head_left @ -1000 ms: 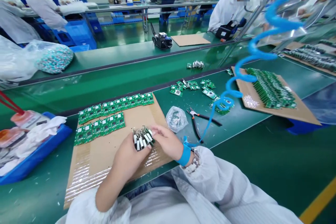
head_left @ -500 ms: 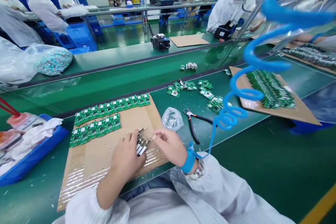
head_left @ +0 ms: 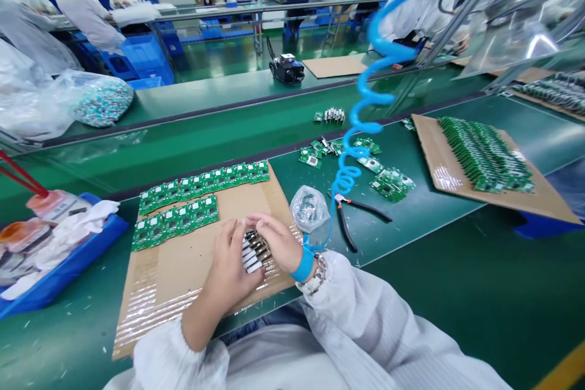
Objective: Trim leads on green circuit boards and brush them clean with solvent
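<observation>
Both my hands press on a row of small metal-and-white parts (head_left: 253, 251) lying on a cardboard sheet (head_left: 183, 274) in front of me. My left hand (head_left: 228, 271) cups the row from the left, its fingers curled against it. My right hand (head_left: 274, 239) lies over the row from the right, fingers together, a blue wrist strap (head_left: 303, 264) on its wrist. Two rows of green circuit boards (head_left: 192, 200) lie further back on the same cardboard.
A clear bag (head_left: 309, 208) and pliers (head_left: 351, 214) lie to the right of the cardboard. Loose green boards (head_left: 356, 161) are scattered behind them. A coiled blue cord (head_left: 365, 109) rises from my wrist. A blue tray (head_left: 55, 250) stands at left, a second board-covered cardboard (head_left: 484, 161) at right. People work beyond.
My hands lowered the bunch of parts onto the cardboard and now squeeze them into a row from both sides. The blue cord swung to the left.
</observation>
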Available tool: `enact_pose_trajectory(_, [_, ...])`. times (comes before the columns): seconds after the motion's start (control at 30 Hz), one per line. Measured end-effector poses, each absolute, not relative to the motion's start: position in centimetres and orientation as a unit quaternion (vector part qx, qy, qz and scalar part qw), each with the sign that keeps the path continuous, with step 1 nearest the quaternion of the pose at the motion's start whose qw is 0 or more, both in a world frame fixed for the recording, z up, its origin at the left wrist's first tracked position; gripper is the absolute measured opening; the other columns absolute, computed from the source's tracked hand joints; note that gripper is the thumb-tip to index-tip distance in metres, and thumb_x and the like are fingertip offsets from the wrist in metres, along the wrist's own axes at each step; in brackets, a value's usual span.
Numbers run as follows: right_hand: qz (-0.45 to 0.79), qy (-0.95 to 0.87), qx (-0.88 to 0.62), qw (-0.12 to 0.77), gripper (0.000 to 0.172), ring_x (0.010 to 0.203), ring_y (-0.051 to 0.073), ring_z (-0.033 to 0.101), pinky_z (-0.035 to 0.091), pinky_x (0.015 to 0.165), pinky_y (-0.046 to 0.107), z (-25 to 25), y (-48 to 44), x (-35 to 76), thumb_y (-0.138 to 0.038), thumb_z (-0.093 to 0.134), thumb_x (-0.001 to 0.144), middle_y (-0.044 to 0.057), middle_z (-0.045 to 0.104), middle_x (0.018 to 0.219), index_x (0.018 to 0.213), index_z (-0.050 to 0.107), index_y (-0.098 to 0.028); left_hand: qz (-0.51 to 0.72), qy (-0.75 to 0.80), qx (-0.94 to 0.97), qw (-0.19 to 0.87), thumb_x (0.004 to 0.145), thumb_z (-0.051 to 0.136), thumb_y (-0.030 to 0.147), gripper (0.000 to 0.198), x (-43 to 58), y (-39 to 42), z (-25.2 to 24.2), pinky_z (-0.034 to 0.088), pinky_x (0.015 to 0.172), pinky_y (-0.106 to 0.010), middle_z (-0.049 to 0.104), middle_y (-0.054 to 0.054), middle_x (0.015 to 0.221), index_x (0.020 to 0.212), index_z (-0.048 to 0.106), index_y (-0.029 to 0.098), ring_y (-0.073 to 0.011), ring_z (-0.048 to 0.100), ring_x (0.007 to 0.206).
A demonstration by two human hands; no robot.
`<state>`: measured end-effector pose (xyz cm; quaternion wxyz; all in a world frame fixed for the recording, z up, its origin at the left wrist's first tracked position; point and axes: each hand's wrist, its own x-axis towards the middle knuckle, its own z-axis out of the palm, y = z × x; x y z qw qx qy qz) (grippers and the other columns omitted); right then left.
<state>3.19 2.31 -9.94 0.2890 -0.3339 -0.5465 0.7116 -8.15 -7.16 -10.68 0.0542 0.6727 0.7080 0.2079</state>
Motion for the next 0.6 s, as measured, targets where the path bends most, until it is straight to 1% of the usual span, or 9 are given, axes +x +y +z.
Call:
enact_pose_trajectory(0.07, [0.719,-0.537,-0.329,0.293,0.041,0.112,0.019,0.057,0.041,0.1,0.034,-9.9,2.2,3.2,-0.045,0.05,0.082,0.008,0.063,0.119,0.109,0.062,-0.017,0.203,0.709,0.673,0.058,0.067,0.061,0.026,0.083,-7.9,-6.9,-10.6,0.032,0.106,-0.056,0.026,-0.024,0.138,0.136,0.017,0.011,-0.0395,0.026,0.133])
enact_pose_trajectory(0.13, [0.723,-0.529,-0.328,0.3,0.041,0.114,0.019,0.055,0.039,0.102,0.033,-10.0,2.3,3.0,-0.044,0.05,0.082,0.008,0.063,0.119,0.11,0.062,-0.018,0.187,0.711,0.674,0.07,0.065,0.062,0.024,0.084,-7.7,-6.6,-10.3,0.031,0.105,-0.056,0.029,-0.024,0.138,0.137,0.019,0.012,-0.0393,0.027,0.133])
enact_pose_trajectory(0.23, [0.729,-0.518,-0.33,0.303,0.041,0.12,0.019,0.051,0.035,0.106,0.034,-10.2,2.3,2.9,-0.045,0.053,0.08,0.006,0.062,0.121,0.111,0.062,-0.019,0.148,0.718,0.673,0.097,0.063,0.06,0.02,0.082,-7.7,-6.2,-9.4,0.035,0.102,-0.053,0.04,-0.02,0.134,0.137,0.025,0.014,-0.0357,0.037,0.127])
enact_pose_trajectory(0.33, [0.735,-0.504,-0.341,0.299,0.046,0.124,0.019,0.048,0.033,0.108,0.035,-10.1,2.3,2.9,-0.047,0.055,0.079,0.007,0.058,0.128,0.117,0.06,-0.02,0.101,0.727,0.667,0.123,0.064,0.058,0.019,0.076,-7.8,-5.7,-8.5,0.04,0.095,-0.05,0.052,-0.017,0.122,0.135,0.032,0.013,-0.0334,0.049,0.113])
enact_pose_trajectory(0.4, [0.736,-0.495,-0.354,0.297,0.05,0.125,0.019,0.048,0.034,0.107,0.035,-9.7,2.2,3.2,-0.047,0.055,0.079,0.008,0.056,0.131,0.121,0.058,-0.019,0.072,0.726,0.67,0.137,0.065,0.056,0.018,0.071,-7.9,-5.4,-7.9,0.042,0.092,-0.049,0.056,-0.016,0.114,0.132,0.037,0.01,-0.0326,0.053,0.106])
enact_pose_trajectory(0.5, [0.728,-0.485,-0.375,0.306,0.05,0.119,0.021,0.053,0.038,0.104,0.035,-8.5,1.9,4.1,-0.046,0.057,0.078,0.01,0.06,0.124,0.119,0.058,-0.018,0.04,0.715,0.682,0.148,0.065,0.054,0.014,0.066,-8.0,-4.9,-7.3,0.044,0.088,-0.046,0.059,-0.017,0.11,0.129,0.042,0.007,-0.0328,0.056,0.1])
enact_pose_trajectory(0.6, [0.728,-0.48,-0.369,0.321,0.045,0.109,0.021,0.058,0.042,0.1,0.035,-7.1,2.0,6.3,-0.047,0.063,0.074,0.009,0.065,0.111,0.109,0.063,-0.018,0.02,0.711,0.688,0.146,0.066,0.052,0.013,0.068,-8.3,-4.6,-7.3,0.045,0.085,-0.046,0.059,-0.019,0.109,0.132,0.038,0.006,-0.0344,0.056,0.101])
